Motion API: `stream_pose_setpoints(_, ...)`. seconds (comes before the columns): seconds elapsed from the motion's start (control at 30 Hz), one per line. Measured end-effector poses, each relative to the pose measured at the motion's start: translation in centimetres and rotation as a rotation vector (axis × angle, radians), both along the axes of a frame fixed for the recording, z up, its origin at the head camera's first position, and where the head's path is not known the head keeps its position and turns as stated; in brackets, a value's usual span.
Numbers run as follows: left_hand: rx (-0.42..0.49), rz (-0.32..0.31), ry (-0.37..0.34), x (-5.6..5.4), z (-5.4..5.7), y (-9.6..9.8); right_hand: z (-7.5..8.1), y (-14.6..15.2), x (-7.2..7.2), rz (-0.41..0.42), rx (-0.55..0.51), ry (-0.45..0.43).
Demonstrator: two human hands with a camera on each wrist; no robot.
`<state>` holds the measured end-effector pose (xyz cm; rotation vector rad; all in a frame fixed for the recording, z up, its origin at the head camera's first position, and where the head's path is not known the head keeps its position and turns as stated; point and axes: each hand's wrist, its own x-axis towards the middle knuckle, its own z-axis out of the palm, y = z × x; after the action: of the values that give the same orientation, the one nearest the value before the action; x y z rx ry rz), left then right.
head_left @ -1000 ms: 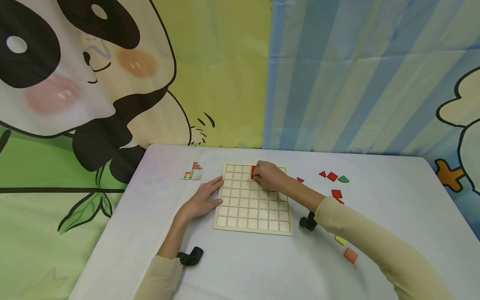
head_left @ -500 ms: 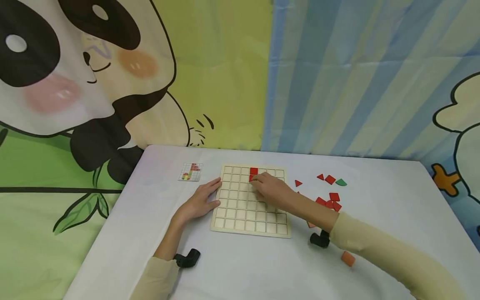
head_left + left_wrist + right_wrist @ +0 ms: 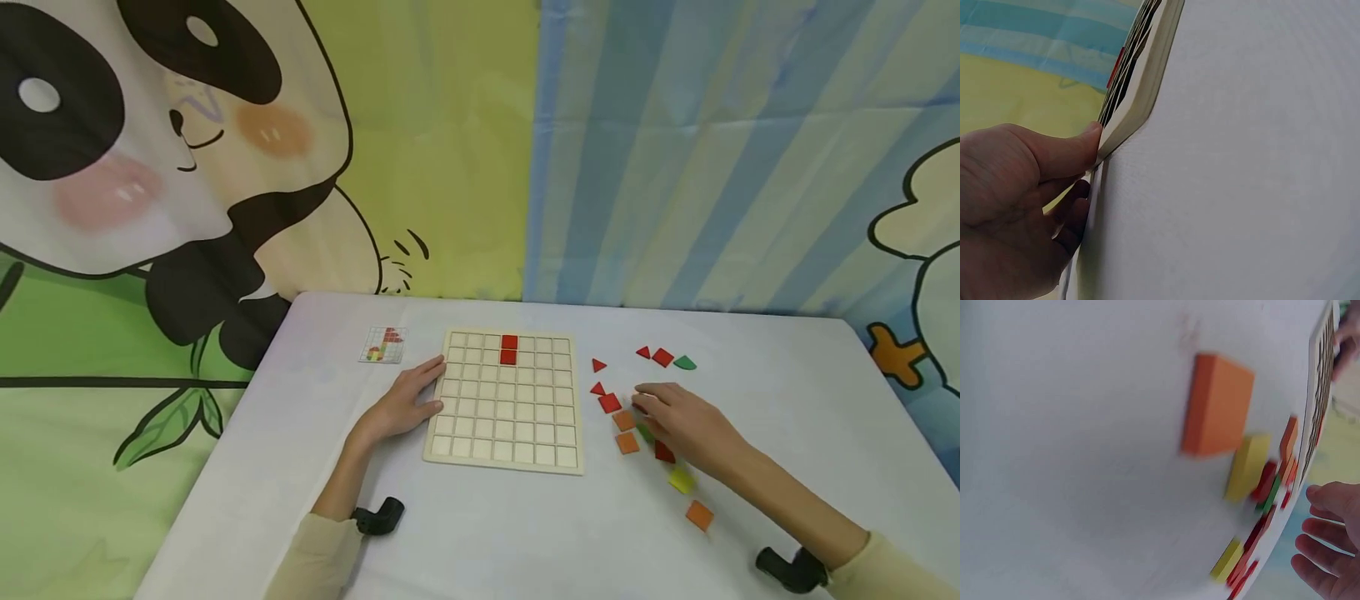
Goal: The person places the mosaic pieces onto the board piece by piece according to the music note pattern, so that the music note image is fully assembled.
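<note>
A wooden grid board lies on the table with two red square tiles in its upper cells, one below the other. My left hand rests at the board's left edge; in the left wrist view its thumb touches the board's side. Right of the board, my right hand hovers over scattered tiles and covers some of them. Its fingers are spread and hold nothing in the right wrist view. Nearest to it are a dark red tile, a partly hidden green tile and an orange tile.
A small pattern card lies left of the board. Farther back on the right are a red square tile and a green tile. A yellow tile and an orange square tile lie toward the front.
The right hand placed the second red square tile below the first, let go, and moved right to the loose tiles. The left hand has stayed at the board's edge.
</note>
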<state>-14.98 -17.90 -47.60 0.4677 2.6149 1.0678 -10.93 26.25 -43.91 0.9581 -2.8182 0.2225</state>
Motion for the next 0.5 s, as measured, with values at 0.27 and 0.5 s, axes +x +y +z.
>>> stream_pose_setpoints(0.27,-0.005,-0.004,0.002,0.2,-0.2,0.0,0.1,3.6,0.2,-0.183,-0.077,-0.092)
stream_pose_setpoints(0.5,0.005,-0.007,0.023,0.2,-0.3,0.0,-0.4,4.6,-0.1,-0.237,-0.074,-0.163)
